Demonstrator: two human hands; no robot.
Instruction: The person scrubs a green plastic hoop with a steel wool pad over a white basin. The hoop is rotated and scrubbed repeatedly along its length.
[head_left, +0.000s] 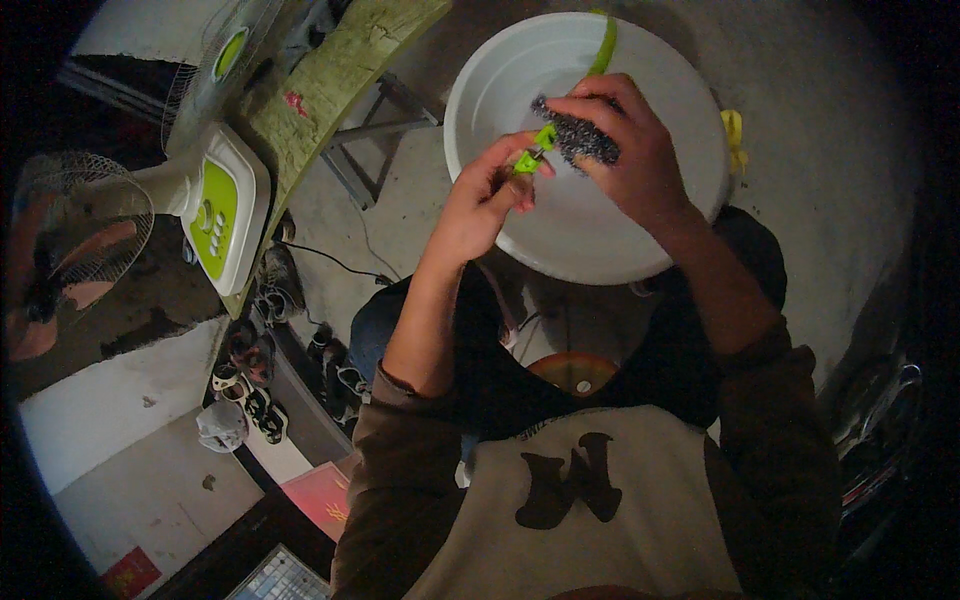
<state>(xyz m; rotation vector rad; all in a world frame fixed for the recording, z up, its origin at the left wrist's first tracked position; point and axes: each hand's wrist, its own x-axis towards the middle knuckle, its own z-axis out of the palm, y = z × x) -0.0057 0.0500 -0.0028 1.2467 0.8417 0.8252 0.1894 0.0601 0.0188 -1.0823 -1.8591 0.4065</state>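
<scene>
My left hand (487, 191) pinches a small bright green plastic piece (527, 162) with a short metal part at its middle; its exact kind is unclear. In my right hand (637, 142) is a dark grey scouring pad (592, 139), apparently steel wool, held close against the upper end of the green piece. My fingers partly cover both things. Both hands are above a large round white basin (480, 97) in front of my knees. A curved green strip (606, 46) lies across the basin's far wall, its lower end hidden behind my right hand.
At the left, a white and green electric fan (225, 217) stands on a worn yellowish tabletop (322, 97) with metal legs (367, 142). Shoes (259, 409) line the floor below. A cable (337, 262) crosses the concrete floor. Something yellow (733, 139) lies right of the basin.
</scene>
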